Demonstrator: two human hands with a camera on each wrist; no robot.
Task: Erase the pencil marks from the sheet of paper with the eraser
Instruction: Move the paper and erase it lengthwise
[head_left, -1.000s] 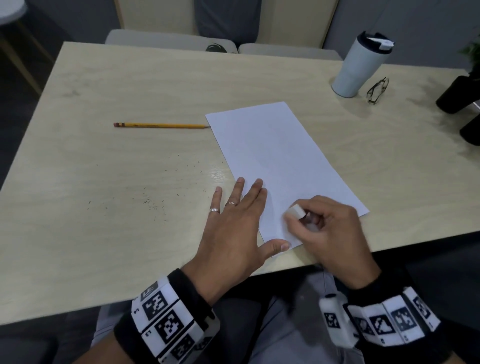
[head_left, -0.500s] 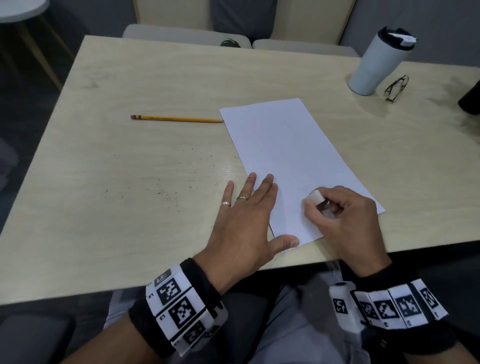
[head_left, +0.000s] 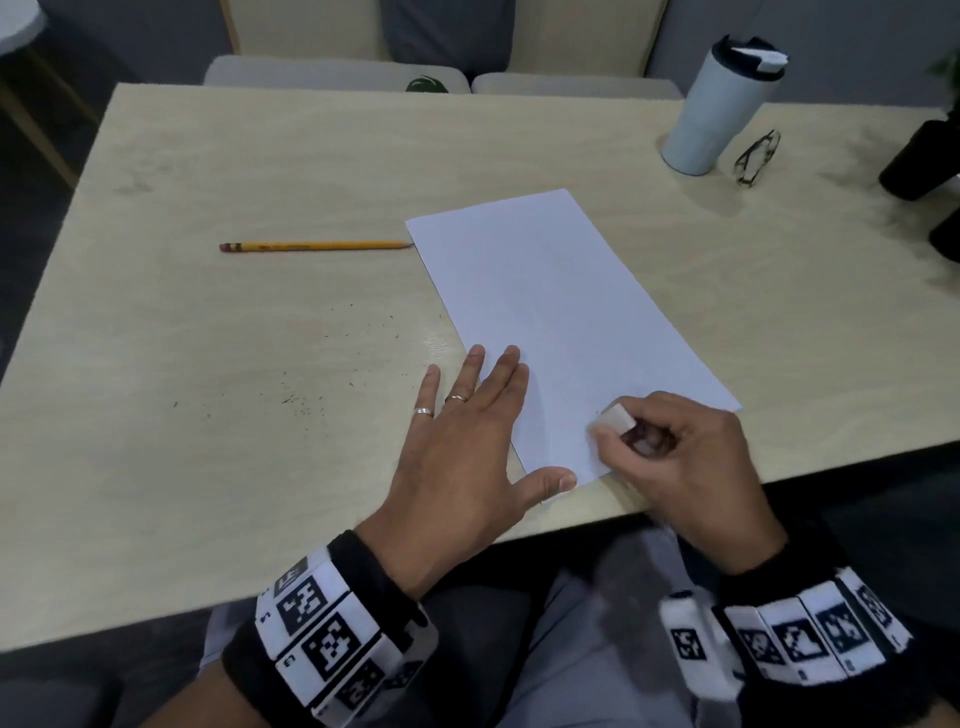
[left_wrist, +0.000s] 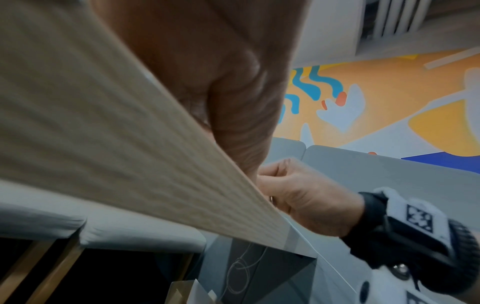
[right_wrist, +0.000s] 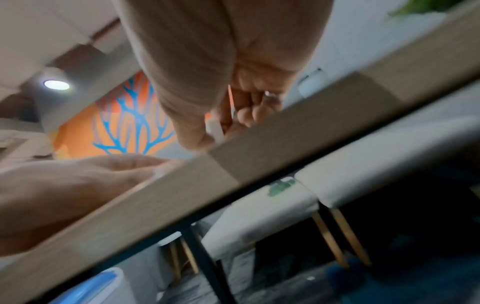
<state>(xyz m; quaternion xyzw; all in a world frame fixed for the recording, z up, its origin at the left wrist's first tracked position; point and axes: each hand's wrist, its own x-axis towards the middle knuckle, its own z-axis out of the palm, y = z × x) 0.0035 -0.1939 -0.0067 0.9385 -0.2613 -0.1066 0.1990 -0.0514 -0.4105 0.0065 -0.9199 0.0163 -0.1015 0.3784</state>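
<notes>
On the pale wood-grain table (head_left: 260, 467), a white rectangular sheet of paper (head_left: 550, 312) lies flat, its long axis running from the near edge diagonally away to the left. At its near end the right hand (head_left: 680, 457) curls its fingers and thumb round a small white block eraser (head_left: 615, 418), which touches the sheet. The left hand (head_left: 467, 441) lies flat with fingers straight and slightly spread, fingertips and thumb on the sheet's near left corner. A yellow wooden pencil (head_left: 317, 246) lies left of the sheet, its tip touching the paper's far left edge, its pink rubber end pointing left. Dark crumbs speckle the wood. Far right stands a pale cylindrical tumbler with a black lid (head_left: 719, 109), closed, with folded dark-framed glasses (head_left: 756, 158) beside it.
</notes>
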